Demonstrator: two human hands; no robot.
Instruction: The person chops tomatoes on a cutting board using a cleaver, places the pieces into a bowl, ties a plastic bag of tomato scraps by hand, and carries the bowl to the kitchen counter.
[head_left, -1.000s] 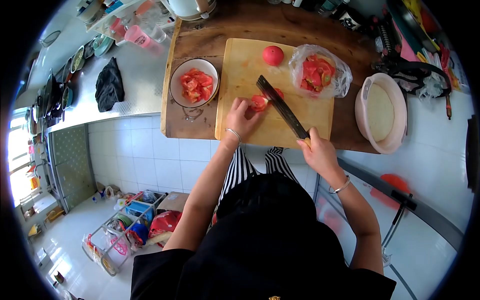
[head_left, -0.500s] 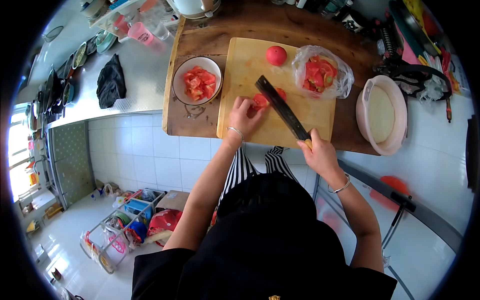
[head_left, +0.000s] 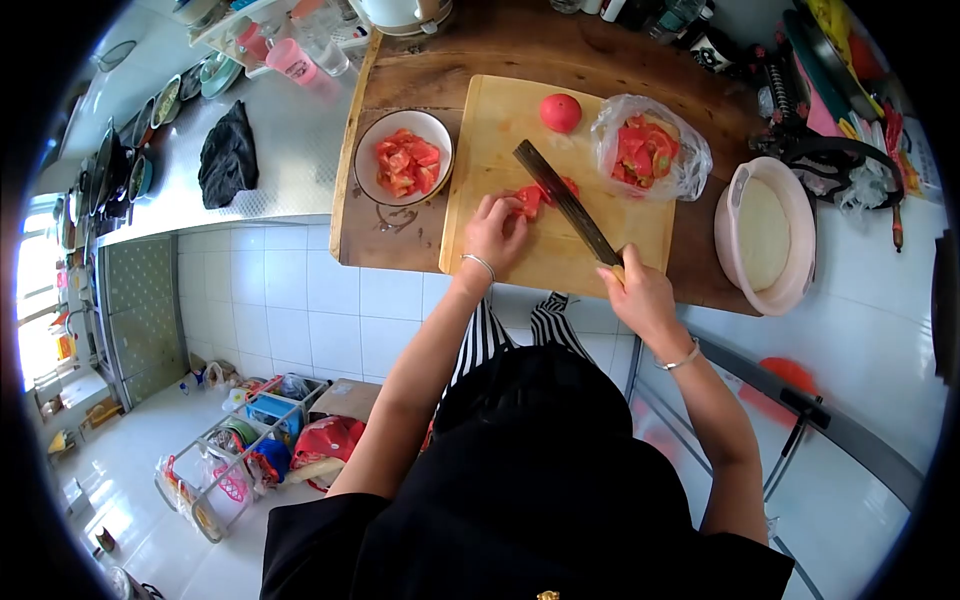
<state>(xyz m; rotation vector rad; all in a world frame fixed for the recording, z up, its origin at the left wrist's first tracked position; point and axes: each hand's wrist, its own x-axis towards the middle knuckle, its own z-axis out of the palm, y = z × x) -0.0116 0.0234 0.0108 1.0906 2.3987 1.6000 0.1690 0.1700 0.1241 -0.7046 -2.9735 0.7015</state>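
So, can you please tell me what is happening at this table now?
A person is cutting tomato on a wooden board. The right hand holds a large knife by its handle, and the left hand is at the red pieces beside the blade. One whole tomato lies farther up the board. Cut pieces fill part of a white bowl to the left.
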